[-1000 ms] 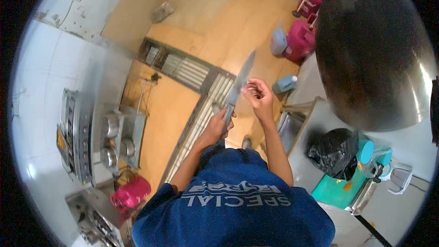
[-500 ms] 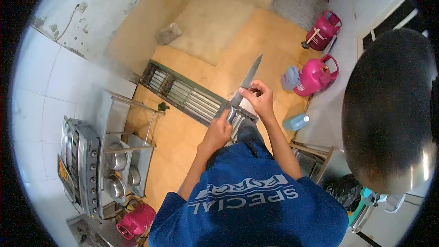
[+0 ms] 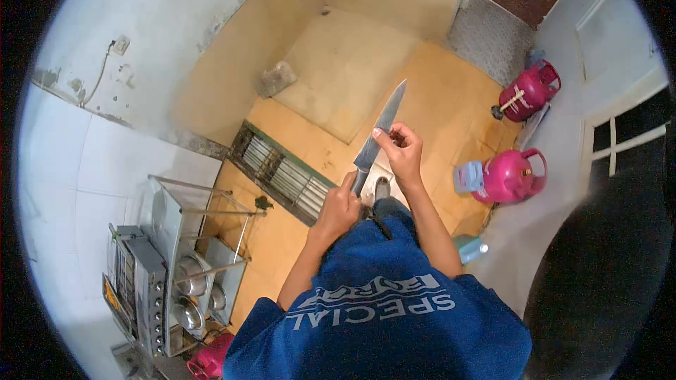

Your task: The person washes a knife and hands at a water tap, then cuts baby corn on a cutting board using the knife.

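Observation:
My left hand (image 3: 338,210) is closed around the dark handle of a large kitchen knife (image 3: 380,129), held in front of my body. The long blade slants up and to the right, with its tip pointing away from me. My right hand (image 3: 403,153) is at the middle of the blade, its thumb laid on the flat and its other fingers curled. Part of the handle is hidden inside my left fist. Below the hands is my blue shirt (image 3: 394,331) with white lettering.
A metal floor grate (image 3: 282,169) runs below the knife. Pink gas cylinders (image 3: 508,176) and a blue jug (image 3: 470,177) stand at the right. A stove (image 3: 144,295) and a metal rack (image 3: 211,260) with pots are at left. A large dark round shape (image 3: 598,288) fills the lower right.
My view has shifted, so the room's objects sit lower and further right. My right thumb lies slightly nearer the knife's tip. The left hand keeps its hold on the handle.

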The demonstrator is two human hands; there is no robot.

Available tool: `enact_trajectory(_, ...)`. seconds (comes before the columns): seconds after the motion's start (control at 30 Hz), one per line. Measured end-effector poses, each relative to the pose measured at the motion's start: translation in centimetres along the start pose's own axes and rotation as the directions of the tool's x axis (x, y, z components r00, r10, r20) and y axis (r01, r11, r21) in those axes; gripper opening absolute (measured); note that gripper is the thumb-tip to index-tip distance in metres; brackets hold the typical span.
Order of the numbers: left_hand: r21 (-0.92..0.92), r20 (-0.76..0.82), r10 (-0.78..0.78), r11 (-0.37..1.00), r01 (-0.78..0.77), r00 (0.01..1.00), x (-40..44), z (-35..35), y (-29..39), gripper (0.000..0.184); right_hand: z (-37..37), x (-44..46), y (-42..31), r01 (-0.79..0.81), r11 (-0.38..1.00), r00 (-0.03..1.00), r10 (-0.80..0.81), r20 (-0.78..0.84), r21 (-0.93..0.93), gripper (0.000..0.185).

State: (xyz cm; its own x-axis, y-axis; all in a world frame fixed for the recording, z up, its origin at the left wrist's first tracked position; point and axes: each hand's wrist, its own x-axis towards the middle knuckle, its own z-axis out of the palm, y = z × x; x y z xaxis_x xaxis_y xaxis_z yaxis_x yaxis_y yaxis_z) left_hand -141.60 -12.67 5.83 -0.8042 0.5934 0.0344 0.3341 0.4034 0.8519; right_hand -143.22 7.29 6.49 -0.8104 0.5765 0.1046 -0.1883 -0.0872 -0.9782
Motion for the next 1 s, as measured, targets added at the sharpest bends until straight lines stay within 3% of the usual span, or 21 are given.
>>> enact_trajectory(0.07, -0.079, -0.047, 0.016, 0.997, -0.019, 0.999, 3.8, -0.3, 0.0, 0.048, 0.4, 4.7, 0.0, 0.025, 0.999, 1.0, -0.025, 0.018, -0.042, 0.026)
enact_trajectory(0.23, -0.08, -0.105, -0.038, 0.996, 0.029, 0.994, 11.5, -1.9, -0.3, 0.05, 3.7, 14.3, 0.1, 0.109, 0.993, 0.994, -0.107, 0.038, -0.042, 0.033)
enact_trajectory(0.37, -0.068, -0.164, -0.099, 0.994, 0.088, 0.982, 16.0, -4.1, -1.9, 0.048, 7.4, 19.9, 2.1, 0.081, 0.997, 0.993, -0.08, 0.09, -0.005, 0.037)
enact_trajectory(0.43, -0.093, -0.167, -0.113, 0.991, 0.099, 0.979, 18.0, -5.0, -4.3, 0.048, 9.4, 22.6, 2.8, 0.065, 0.995, 0.994, -0.058, 0.09, -0.072, 0.041)
enact_trajectory(0.5, 0.036, -0.237, -0.004, 0.999, 0.013, 0.972, 20.8, -5.9, -7.0, 0.046, 12.0, 25.4, 3.4, 0.048, 0.998, 0.995, -0.045, 0.085, -0.036, 0.043)
enact_trajectory(0.6, -0.016, -0.141, -0.096, 0.995, 0.095, 0.985, 24.9, -9.6, -9.0, 0.036, 15.3, 29.3, 4.6, -0.021, 1.0, 0.997, 0.021, 0.07, -0.007, 0.045)
enact_trajectory(0.73, -0.056, -0.093, 0.029, 0.998, -0.035, 0.995, 31.2, -14.2, -12.5, 0.035, 18.6, 35.3, 7.6, -0.055, 0.997, 0.986, 0.063, 0.153, -0.058, 0.034)
enact_trajectory(0.8, -0.499, 0.157, -0.112, 0.848, 0.177, 0.981, 33.6, -17.5, -12.2, 0.036, 20.1, 37.6, 8.2, -0.079, 0.991, 0.97, 0.102, 0.222, -0.112, 0.026)
enact_trajectory(0.83, -0.503, 0.158, -0.11, 0.846, 0.176, 0.981, 34.6, -18.4, -13.2, 0.036, 21.1, 38.5, 8.6, -0.108, 0.982, 0.946, 0.149, 0.289, -0.153, 0.021)
enact_trajectory(0.9, -0.79, 0.233, -0.122, 0.554, 0.261, 0.965, 37.3, -20.3, -15.2, 0.038, 23.1, 40.1, 9.1, -0.106, 0.983, 0.936, 0.149, 0.318, -0.147, 0.02)
enact_trajectory(0.93, -0.789, 0.238, -0.117, 0.555, 0.262, 0.964, 38.5, -21.4, -15.7, 0.038, 24.0, 40.9, 9.5, -0.111, 0.984, 0.925, 0.155, 0.348, -0.142, 0.025)
enact_trajectory(1.0, -0.864, 0.207, -0.234, 0.412, 0.29, 0.95, 40.3, -23.3, -16.4, 0.044, 25.6, 42.5, 9.5, -0.092, 0.983, 0.913, 0.147, 0.379, -0.16, 0.033)
